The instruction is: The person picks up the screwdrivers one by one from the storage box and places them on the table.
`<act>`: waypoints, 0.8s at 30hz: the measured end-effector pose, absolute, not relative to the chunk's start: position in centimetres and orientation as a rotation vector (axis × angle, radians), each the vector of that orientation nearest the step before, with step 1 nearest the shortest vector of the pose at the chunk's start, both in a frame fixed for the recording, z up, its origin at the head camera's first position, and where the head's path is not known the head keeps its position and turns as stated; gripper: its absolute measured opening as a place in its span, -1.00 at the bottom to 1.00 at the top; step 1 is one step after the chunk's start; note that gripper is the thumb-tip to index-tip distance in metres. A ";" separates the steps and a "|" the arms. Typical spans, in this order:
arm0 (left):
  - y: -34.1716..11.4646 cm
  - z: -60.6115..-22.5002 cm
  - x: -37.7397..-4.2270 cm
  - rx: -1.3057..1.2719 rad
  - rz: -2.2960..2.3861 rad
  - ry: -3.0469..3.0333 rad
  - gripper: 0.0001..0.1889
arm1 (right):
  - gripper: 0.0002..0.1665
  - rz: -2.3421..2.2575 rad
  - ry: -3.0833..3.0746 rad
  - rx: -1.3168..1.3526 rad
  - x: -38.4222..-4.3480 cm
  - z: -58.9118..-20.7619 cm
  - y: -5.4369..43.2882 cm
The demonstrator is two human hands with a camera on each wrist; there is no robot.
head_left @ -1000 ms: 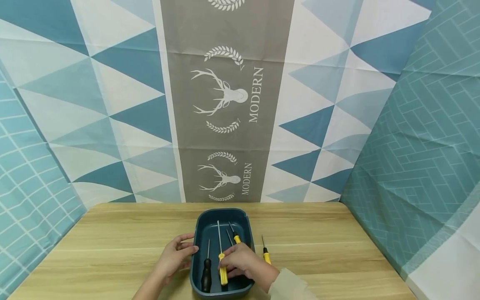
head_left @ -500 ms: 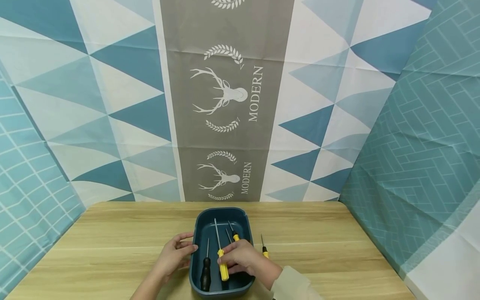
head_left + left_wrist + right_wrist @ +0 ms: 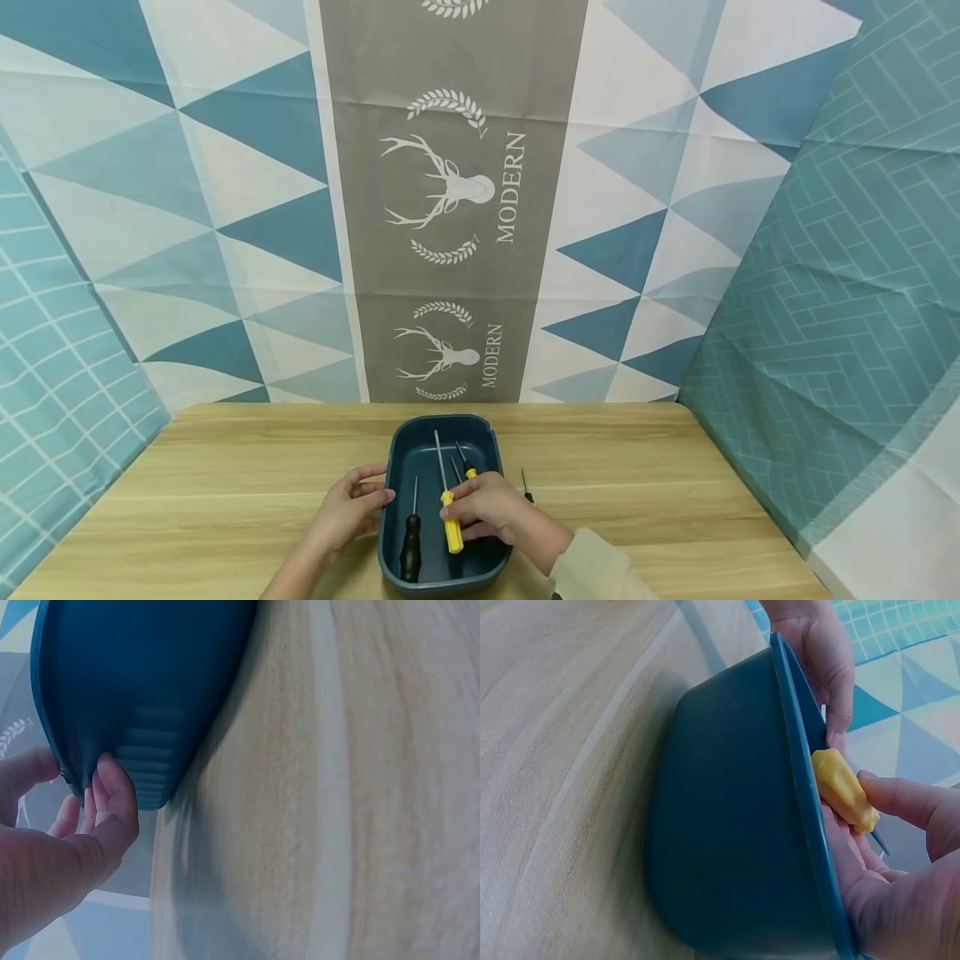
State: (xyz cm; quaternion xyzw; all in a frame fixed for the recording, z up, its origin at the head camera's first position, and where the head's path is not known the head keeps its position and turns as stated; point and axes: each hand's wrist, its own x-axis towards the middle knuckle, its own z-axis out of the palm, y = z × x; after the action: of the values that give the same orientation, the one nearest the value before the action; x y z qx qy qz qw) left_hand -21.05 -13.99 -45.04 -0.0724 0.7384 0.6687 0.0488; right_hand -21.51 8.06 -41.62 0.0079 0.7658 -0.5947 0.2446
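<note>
A dark blue rectangular tub (image 3: 442,581) stands on the table, its rim and outer wall seen in both wrist views. My left hand (image 3: 350,510) holds its left rim, with fingers against the outer wall (image 3: 150,742). Over the tub, my right hand (image 3: 491,510) pinches a screwdriver (image 3: 453,533) by its yellow handle; its long shaft points to the far end. In the right wrist view the thumb lies on that yellow handle (image 3: 844,787). A black-handled screwdriver (image 3: 411,546) lies along the tub's left side. Beside the right hand, a yellow-and-black screwdriver (image 3: 469,468) and another thin shaft (image 3: 456,468) are partly hidden.
On the table right of the tub lies another screwdriver (image 3: 527,487), mostly hidden by my right arm. The wooden table (image 3: 247,492) ends at a patterned cloth backdrop (image 3: 450,350), with hanging cloths at both sides.
The right hand has moved slightly right and away from me with the yellow screwdriver, covering more of the screwdriver on the table. The left hand stays at the rim.
</note>
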 end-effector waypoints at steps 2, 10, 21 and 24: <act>-14.0 -45.1 -21.1 -0.222 2.037 2.248 -0.50 | -0.64 -1.623 2.099 0.024 -21.5 -41.5 8.1; -14.0 -45.3 -21.2 -0.240 2.039 2.231 -0.49 | -0.62 -1.603 2.116 0.056 -21.4 -40.8 8.7; -14.0 -45.3 -21.2 -0.246 2.038 2.240 -0.49 | -0.58 -1.585 2.150 0.056 -21.5 -40.1 9.6; -14.0 -45.3 -21.2 -0.247 2.037 2.237 -0.49 | -0.60 -1.591 2.147 0.050 -21.5 -40.1 9.8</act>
State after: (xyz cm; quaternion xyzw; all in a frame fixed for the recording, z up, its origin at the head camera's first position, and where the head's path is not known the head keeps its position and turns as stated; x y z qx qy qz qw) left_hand -21.22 -14.02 -45.33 -0.0811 0.7359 0.6701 0.0529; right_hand -21.53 9.77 -40.06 0.0181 0.7814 -0.5790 0.2321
